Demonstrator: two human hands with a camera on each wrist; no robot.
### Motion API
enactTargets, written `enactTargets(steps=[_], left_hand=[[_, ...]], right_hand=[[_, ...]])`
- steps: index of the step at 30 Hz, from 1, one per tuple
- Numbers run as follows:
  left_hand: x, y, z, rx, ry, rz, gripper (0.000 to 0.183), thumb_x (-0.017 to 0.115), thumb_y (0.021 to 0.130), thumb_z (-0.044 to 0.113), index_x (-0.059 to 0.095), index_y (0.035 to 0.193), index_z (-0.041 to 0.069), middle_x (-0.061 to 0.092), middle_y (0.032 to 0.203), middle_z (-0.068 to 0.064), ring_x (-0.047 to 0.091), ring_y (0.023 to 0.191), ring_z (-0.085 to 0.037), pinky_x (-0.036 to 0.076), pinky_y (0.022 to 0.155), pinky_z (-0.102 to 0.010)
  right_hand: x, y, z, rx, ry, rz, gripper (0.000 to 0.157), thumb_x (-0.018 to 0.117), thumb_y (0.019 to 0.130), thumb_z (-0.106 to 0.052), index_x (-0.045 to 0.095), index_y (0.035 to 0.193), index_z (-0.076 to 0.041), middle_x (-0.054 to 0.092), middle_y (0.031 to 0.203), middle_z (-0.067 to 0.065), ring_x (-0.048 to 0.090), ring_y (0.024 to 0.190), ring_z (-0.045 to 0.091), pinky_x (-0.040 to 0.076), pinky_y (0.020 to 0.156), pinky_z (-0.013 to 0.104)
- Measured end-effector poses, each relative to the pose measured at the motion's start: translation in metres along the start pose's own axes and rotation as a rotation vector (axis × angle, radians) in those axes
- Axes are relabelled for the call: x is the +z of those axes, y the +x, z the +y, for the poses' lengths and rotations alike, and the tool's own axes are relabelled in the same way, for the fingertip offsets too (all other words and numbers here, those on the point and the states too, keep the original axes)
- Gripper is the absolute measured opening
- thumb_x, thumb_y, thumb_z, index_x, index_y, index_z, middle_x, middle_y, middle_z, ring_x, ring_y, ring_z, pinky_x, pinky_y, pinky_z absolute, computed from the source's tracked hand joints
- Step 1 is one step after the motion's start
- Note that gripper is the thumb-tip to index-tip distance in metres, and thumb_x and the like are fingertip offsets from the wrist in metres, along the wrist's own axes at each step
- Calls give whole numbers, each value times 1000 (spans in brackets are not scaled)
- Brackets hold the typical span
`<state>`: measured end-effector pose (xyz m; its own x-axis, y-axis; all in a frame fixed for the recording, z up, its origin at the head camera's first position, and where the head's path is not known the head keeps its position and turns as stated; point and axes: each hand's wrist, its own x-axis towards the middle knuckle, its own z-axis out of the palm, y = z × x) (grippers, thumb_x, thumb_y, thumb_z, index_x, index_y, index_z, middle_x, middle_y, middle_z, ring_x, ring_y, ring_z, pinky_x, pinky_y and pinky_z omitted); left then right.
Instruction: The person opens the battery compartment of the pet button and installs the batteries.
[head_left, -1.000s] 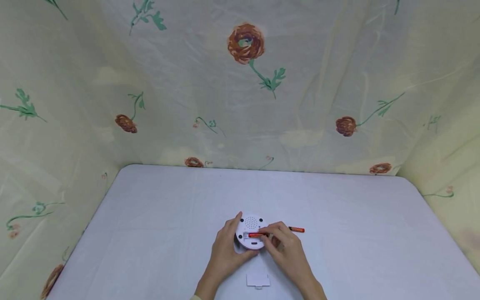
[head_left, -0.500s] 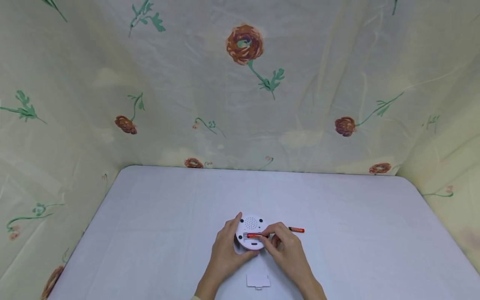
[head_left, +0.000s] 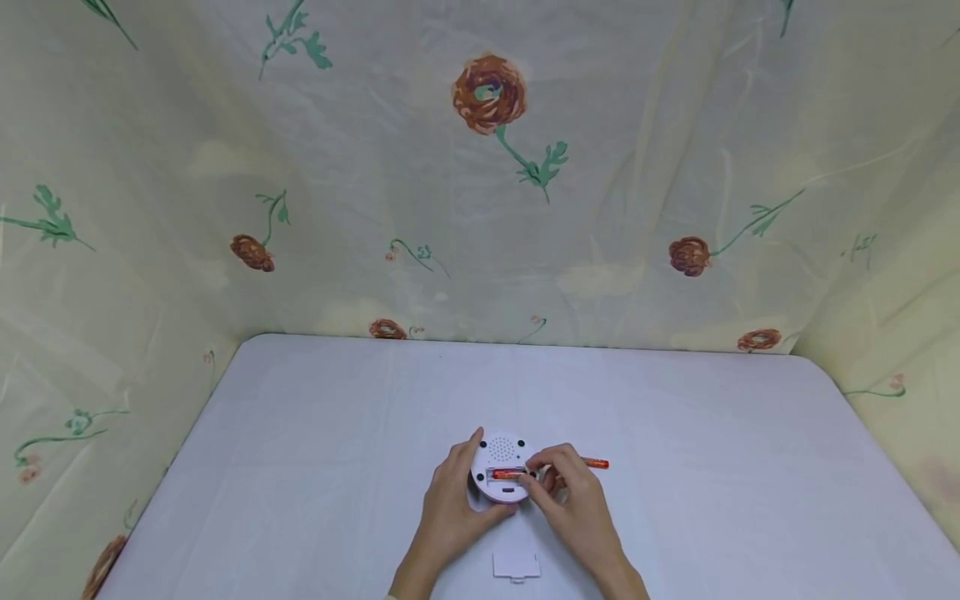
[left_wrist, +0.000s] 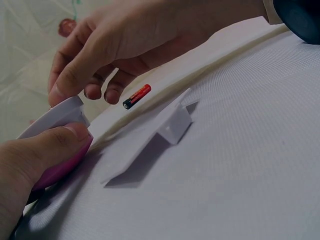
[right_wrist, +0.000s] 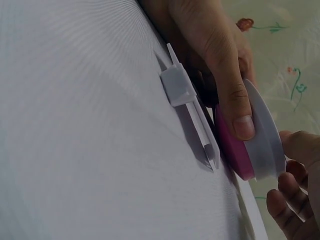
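A round white device (head_left: 501, 450) with speaker holes and black feet lies underside up; its lower part shows magenta in both wrist views. My left hand (head_left: 450, 510) grips it from the left, thumb (right_wrist: 235, 107) along the near side. A red battery (head_left: 507, 474) lies in the open battery compartment. Thumb and forefinger of my right hand (head_left: 576, 504) pinch the battery's right end, which they partly hide. Another red and black battery (left_wrist: 136, 96) rests on the table beyond the right hand, partly covered by it in the head view.
A white battery cover (head_left: 516, 564) lies on the table nearer to me, between the forearms; its clip (right_wrist: 179, 86) shows in the right wrist view. White cloth covers the table (head_left: 337, 417). Floral curtains (head_left: 360, 167) stand behind and at both sides.
The battery in the right hand has shifted slightly left and settled lower into the compartment. The right fingers moved a little with it; the left hand keeps its grip on the device.
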<state>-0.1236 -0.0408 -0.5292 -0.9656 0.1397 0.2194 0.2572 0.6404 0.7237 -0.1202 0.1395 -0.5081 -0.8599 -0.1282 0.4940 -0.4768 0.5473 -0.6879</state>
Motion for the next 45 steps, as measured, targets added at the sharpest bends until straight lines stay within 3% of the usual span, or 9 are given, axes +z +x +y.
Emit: enactTargets(steps=[19,28,34,38,45], left_hand=[[0,0,1,10,-8,13,102,84,65,44,30,148,18,50,137,-3,50,122,-29,45,96,-50],[0,0,0,4,-5,6,103,84,64,43,30,149,20,50,136,-2,50,122,-28,45,96,-50],[0,0,1,1,-9,6,102,84,64,42,31,148,20,50,137,-2,50,123,-28,45,97,-51],[0,1,2,-3,-10,3,102,85,64,42,32,148,19,50,137,-2,50,123,-28,45,97,-51],[0,0,2,-14,-11,4,103,86,62,42,33,147,19,51,136,-1,51,123,-27,44,98,-51]], right_hand=[[3,1,-4,44,63,21,15,76,77,-7,65,81,-16,58,89,-2,50,68,2,47,56,16],[-3,7,-34,94,91,34,15,74,74,6,64,76,-5,59,86,9,52,65,10,47,54,18],[-5,8,-41,83,102,47,16,73,74,7,63,74,-5,59,84,8,51,65,9,46,53,16],[-1,7,-37,80,106,67,18,74,73,8,63,72,-6,58,83,8,50,63,10,45,51,19],[10,0,-8,105,98,72,21,76,73,2,63,72,-14,58,85,0,48,64,3,44,51,18]])
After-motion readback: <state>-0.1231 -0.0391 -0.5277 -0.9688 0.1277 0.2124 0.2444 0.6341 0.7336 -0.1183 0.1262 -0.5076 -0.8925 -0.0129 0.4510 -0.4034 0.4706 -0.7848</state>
